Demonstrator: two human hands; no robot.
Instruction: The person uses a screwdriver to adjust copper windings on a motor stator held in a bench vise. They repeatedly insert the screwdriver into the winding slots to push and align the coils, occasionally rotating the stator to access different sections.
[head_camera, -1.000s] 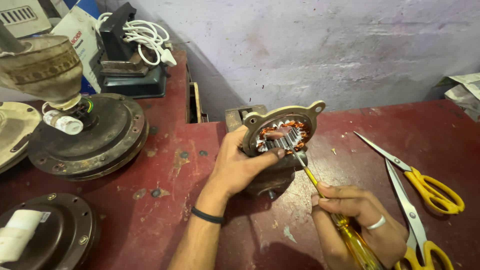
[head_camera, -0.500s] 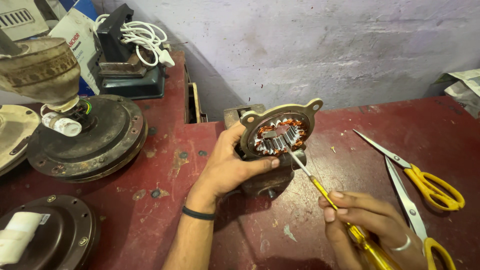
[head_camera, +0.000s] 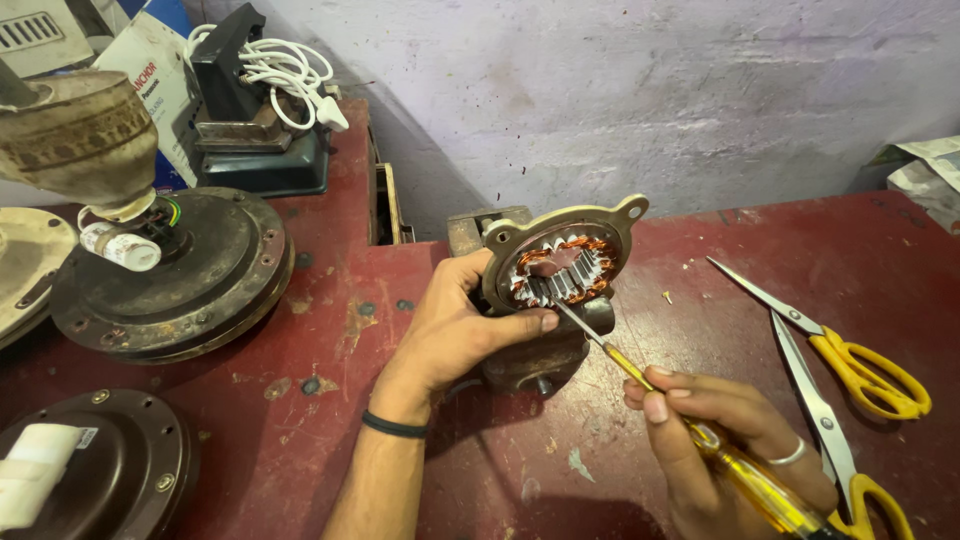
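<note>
My left hand (head_camera: 452, 335) grips a small motor stator (head_camera: 562, 258), a round metal housing with copper windings and steel teeth, tilted up on the red table (head_camera: 330, 330). Its thumb lies along the lower rim. My right hand (head_camera: 728, 440) holds a yellow-handled screwdriver (head_camera: 720, 450). The screwdriver's thin shaft reaches up and left, and its tip rests inside the stator's lower left teeth. A black band is on my left wrist and a ring on my right hand.
Open yellow-handled scissors (head_camera: 850, 375) lie at the right. A dark round fan motor (head_camera: 180, 275) with a brass-coloured cup sits at the left, another round cover (head_camera: 100, 470) at the bottom left. A black device with a coiled white cord (head_camera: 265, 70) stands at the back.
My right hand has drawn down and right while the screwdriver tip stays in the stator. My left hand has kept its grip and turned the stator slightly.
</note>
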